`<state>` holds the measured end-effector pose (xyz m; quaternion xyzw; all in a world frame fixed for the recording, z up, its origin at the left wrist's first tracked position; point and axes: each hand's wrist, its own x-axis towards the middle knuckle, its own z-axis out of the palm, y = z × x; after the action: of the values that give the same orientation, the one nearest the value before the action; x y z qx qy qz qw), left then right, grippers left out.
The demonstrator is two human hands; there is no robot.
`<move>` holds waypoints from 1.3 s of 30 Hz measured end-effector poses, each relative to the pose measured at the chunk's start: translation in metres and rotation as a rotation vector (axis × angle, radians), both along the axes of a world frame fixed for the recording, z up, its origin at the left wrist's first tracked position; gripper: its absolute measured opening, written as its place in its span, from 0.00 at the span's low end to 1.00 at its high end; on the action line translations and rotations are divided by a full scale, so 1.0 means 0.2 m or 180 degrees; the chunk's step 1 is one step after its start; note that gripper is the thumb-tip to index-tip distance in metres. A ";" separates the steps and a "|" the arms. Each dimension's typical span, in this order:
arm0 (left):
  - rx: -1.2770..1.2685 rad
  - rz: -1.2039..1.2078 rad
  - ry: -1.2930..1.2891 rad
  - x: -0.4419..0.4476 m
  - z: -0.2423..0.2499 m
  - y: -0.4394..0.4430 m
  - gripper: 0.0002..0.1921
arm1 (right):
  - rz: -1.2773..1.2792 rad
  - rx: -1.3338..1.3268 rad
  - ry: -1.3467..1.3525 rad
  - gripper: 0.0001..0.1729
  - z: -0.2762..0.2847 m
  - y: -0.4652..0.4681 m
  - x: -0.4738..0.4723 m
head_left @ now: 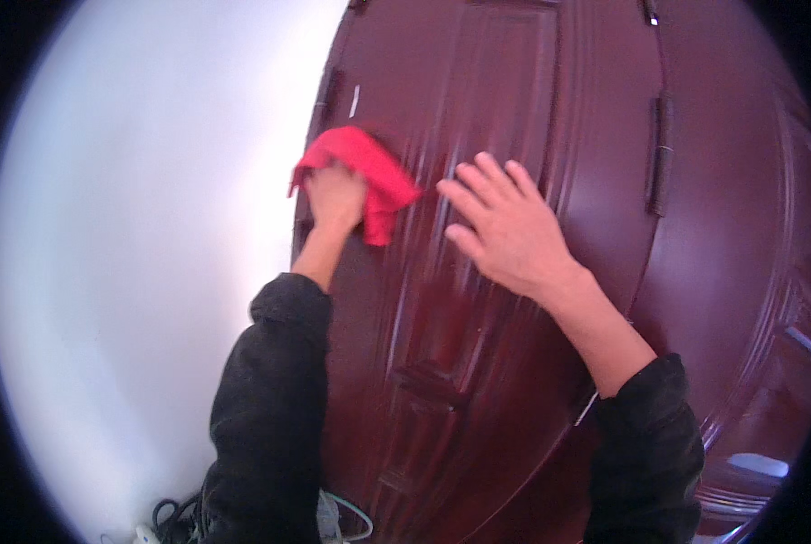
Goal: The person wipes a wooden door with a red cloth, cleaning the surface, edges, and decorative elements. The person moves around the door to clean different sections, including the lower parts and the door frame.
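A red cloth (385,173) is gripped in my left hand (337,194), near the left edge of a dark red-brown panelled door (439,326). The cloth drapes over my fingers and hides their tips; its lower corner hangs beside my wrist. My right hand (511,224) is over the door's raised panel moulding, back of the hand towards me. Its fingers are spread and it holds nothing. Whether the palm touches the wood cannot be told.
A white wall (140,238) meets the door on the left. Door hinges (661,156) run along the seam at right, with another panelled door section (718,272) beyond. Black cables (174,520) and a clear plastic item (330,517) lie low at left.
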<state>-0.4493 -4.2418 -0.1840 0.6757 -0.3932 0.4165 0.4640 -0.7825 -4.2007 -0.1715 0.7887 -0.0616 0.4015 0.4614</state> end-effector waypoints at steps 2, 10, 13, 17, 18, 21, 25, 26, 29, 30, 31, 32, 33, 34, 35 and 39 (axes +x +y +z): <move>-0.0746 0.0042 -0.0041 0.14 0.03 -0.08 0.24 | 0.0208 0.0020 0.0068 0.28 -0.03 0.01 -0.01; -0.0761 0.0165 -0.0611 -0.22 0.58 -0.13 0.27 | 0.0234 0.0388 0.0237 0.25 -0.08 0.15 -0.21; -0.0818 -0.0275 -0.1118 -0.38 0.80 -0.17 0.29 | 0.0319 0.0343 0.0014 0.25 -0.05 0.17 -0.25; -0.0040 -0.0800 -0.2050 -1.08 0.55 0.01 0.30 | 0.0500 0.0278 -0.0885 0.28 -0.01 0.04 -0.39; -0.0362 -0.1265 -0.2460 -1.17 0.42 0.00 0.31 | 0.0476 0.0232 -0.0984 0.27 0.00 -0.01 -0.43; -0.1008 -0.3295 -0.2906 -1.22 0.17 0.05 0.34 | 0.0498 0.0787 -0.1123 0.27 0.00 0.03 -0.44; 0.0437 -0.2343 -0.1454 -1.12 0.22 0.04 0.35 | 0.0068 0.0034 -0.0687 0.27 -0.06 -0.05 -0.51; 0.0019 -0.1896 -0.1567 -1.06 0.28 0.05 0.34 | 0.0057 -0.0026 -0.0668 0.27 -0.07 -0.04 -0.52; -0.0853 -0.0919 -0.1666 -1.07 0.48 -0.02 0.33 | -0.0067 0.0027 -0.0707 0.29 -0.08 0.00 -0.59; -0.0885 -0.1194 -0.1397 -1.13 0.54 -0.07 0.33 | -0.0213 0.0066 -0.0759 0.30 -0.08 -0.01 -0.64; -0.0934 -0.1415 -0.1137 -1.18 0.62 -0.08 0.33 | -0.0309 0.0075 -0.0811 0.30 -0.06 0.01 -0.67; -0.0909 -0.1765 -0.1099 -1.22 0.70 -0.07 0.33 | -0.0180 0.0093 -0.0910 0.30 -0.04 0.01 -0.71; -0.0918 -0.1309 -0.1185 -1.32 0.72 -0.06 0.31 | -0.0055 0.0175 -0.0966 0.29 -0.04 0.01 -0.74; -0.1196 -0.1077 -0.1559 -1.36 0.74 -0.07 0.31 | 0.0145 0.0264 -0.1020 0.29 -0.03 0.03 -0.74; -0.1461 -0.0830 -0.1933 -1.39 0.75 -0.07 0.30 | 0.0354 0.0359 -0.1072 0.28 -0.02 0.05 -0.74; -0.1293 -0.1134 -0.3138 -1.64 0.55 -0.07 0.31 | 0.0320 0.0506 -0.1272 0.26 -0.06 0.05 -0.86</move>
<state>-0.7772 -4.2559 -0.0741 0.2213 -0.5835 0.6656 0.4093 -0.9551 -4.1897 -0.1832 0.7295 -0.1438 0.5662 0.3557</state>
